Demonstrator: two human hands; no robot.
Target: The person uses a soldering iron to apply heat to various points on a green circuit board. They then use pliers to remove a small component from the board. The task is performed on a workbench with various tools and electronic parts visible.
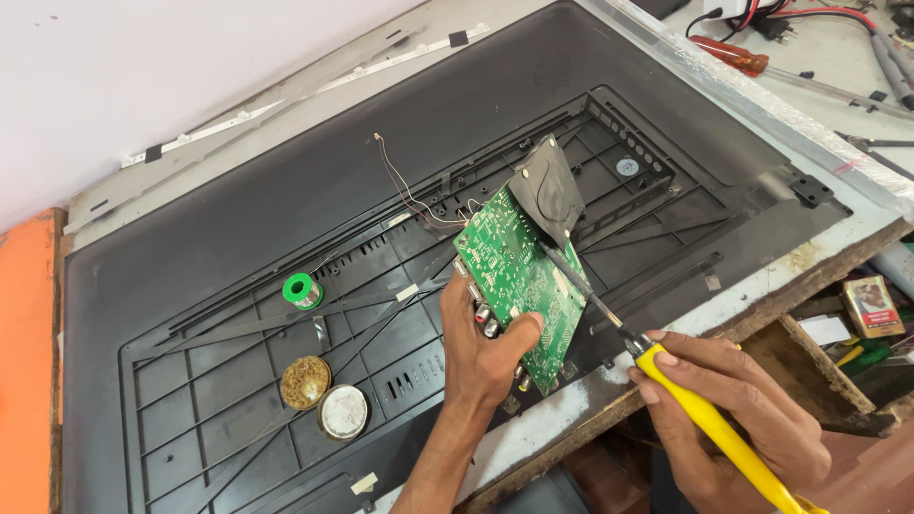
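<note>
The left hand (486, 347) has the green circuit board (519, 276) clamped by its lower left edge, thumb lying across the solder side and the fingers wrapped round behind, next to a row of metal jacks. The board stands tilted up off the black back cover (238, 228) of a flat screen, its far end higher than the near end. A black patch (549, 190) sits at the board's top corner, and thin red and white wires (405, 195) run from that end down to the cover.

The right hand (733, 419) is closed round the yellow handle of a soldering iron (657, 366), fingers curled on top and thumb underneath. The iron's dark shaft slants up and left from the hand, and its tip rests on the board's face, just right of the left thumb. So the board lies between the two hands, held on its left and touched by the iron from the right.

On the cover, well left of the board, lies a green solder spool (302, 290), and nearer me an open round tin (305, 382) with its lid (343, 412) touching beside it. A red-handled screwdriver (733, 55) lies on the bench beyond the cover's far right corner.
</note>
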